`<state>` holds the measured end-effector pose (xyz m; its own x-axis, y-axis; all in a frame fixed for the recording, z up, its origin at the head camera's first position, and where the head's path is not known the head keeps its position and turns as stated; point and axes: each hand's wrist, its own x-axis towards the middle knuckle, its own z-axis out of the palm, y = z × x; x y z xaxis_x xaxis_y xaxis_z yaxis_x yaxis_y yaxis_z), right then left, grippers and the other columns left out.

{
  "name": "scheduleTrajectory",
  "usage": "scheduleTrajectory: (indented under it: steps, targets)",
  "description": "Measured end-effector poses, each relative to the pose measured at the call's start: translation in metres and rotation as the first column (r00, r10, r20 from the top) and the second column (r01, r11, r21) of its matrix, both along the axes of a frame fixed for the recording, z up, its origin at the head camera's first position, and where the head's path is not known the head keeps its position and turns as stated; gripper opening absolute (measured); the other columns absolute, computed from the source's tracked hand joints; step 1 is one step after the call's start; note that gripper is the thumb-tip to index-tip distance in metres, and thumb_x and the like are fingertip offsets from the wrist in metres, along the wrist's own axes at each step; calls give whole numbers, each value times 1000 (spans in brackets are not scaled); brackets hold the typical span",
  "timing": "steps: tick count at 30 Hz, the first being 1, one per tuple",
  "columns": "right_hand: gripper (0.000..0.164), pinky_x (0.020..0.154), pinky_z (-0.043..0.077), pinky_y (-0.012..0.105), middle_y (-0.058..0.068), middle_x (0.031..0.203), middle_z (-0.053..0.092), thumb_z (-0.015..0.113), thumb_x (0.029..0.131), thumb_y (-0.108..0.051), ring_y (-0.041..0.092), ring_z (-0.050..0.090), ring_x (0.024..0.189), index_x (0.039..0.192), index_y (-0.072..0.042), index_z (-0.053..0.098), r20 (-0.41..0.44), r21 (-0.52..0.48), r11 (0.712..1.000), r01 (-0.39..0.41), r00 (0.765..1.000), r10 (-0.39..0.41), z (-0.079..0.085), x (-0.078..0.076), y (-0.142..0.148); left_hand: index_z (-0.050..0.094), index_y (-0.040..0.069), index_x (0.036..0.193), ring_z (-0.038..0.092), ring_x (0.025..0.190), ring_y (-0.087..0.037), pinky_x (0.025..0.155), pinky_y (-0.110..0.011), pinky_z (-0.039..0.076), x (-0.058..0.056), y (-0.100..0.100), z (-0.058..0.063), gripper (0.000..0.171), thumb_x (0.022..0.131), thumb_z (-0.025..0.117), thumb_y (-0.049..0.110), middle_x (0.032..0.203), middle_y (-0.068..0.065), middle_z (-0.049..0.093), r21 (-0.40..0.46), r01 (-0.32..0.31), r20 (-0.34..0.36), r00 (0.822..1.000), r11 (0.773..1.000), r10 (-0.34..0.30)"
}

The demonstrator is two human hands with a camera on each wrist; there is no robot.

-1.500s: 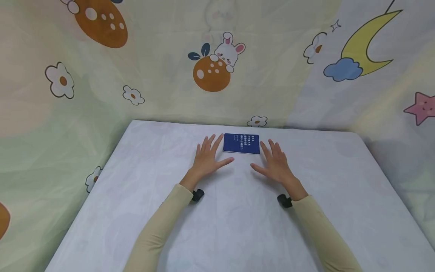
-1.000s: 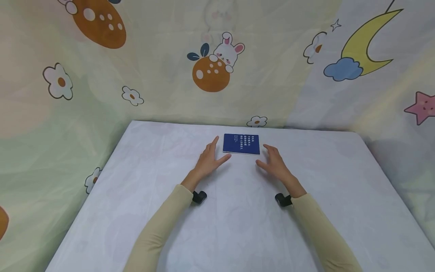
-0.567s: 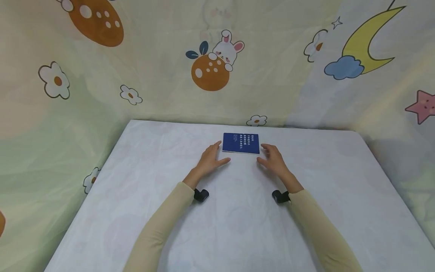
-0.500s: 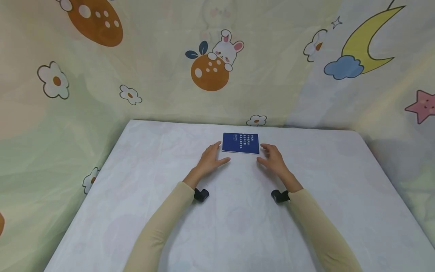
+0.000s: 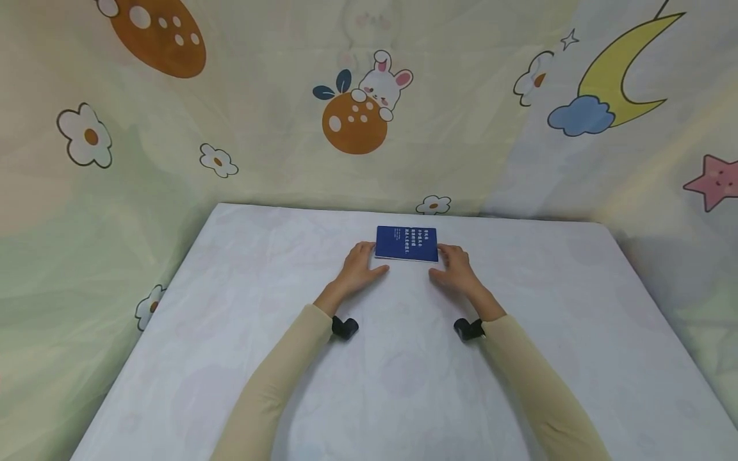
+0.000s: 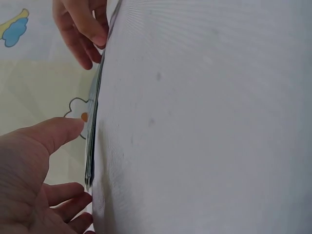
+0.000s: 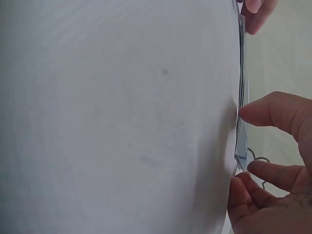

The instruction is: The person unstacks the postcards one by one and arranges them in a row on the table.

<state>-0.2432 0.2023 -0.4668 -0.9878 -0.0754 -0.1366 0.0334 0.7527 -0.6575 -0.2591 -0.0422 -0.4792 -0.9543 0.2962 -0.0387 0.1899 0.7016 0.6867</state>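
Observation:
A thin blue book (image 5: 406, 243) with white lettering lies flat near the far edge of the table. My left hand (image 5: 355, 269) is at its left side, fingertips right at that edge and thumb spread out in front. At the opposite side my right hand (image 5: 457, 269) has its loosely bent fingertips at the right edge, its thumb in front of the near edge. Seen edge-on in the left wrist view, the book (image 6: 91, 151) shows its layered pages. In the right wrist view, the right thumb (image 7: 273, 113) overlaps the book's edge, and a finger sits close to its corner.
White cloth covers the table (image 5: 403, 378). Close behind its far edge rises a fabric backdrop (image 5: 277, 96) with printed rabbits, flowers and a moon; it also runs along both sides. A black wrist camera (image 5: 344, 328) sits on the left wrist, another camera (image 5: 468, 329) on the right.
Both hands have moved inward from beside the book, and their fingertips now reach its left and right edges. Their fingers went from widely spread to gathered and slightly bent. The book stays put.

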Motion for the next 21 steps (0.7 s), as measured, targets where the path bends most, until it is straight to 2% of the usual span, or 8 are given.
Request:
scheduleTrajectory:
  steps: [6, 12, 21]
  targets:
    - [69, 111, 29, 54, 31, 148, 27, 65, 88, -14, 43, 25, 134, 146, 7, 34, 14, 8, 1000, 21, 1000, -21, -2, -4, 0, 38, -2, 145, 31, 140, -33, 116, -44, 24, -1, 0, -1, 68, 92, 67, 30, 149, -20, 37, 12, 6, 6, 1000, 1000, -6]
    - [65, 110, 29, 54, 31, 146, 29, 64, 88, -15, 43, 24, 133, 144, 8, 38, 3, 12, 1000, 14, 1000, -15, -4, -6, 1, 39, 0, 145, 30, 141, -32, 117, -44, 22, -2, -1, -2, 67, 92, 66, 30, 149, -18, 36, 0, 4, 13, 1000, 1000, -4]
    - [61, 110, 27, 54, 30, 146, 30, 61, 89, -15, 43, 24, 134, 142, 9, 41, 8, -54, 997, 56, 998, -56, -6, -8, 1, 40, 0, 144, 29, 141, -32, 117, -44, 22, -2, -2, -3, 64, 92, 66, 29, 150, -17, 36, 7, -6, 11, 1000, 1000, 6]
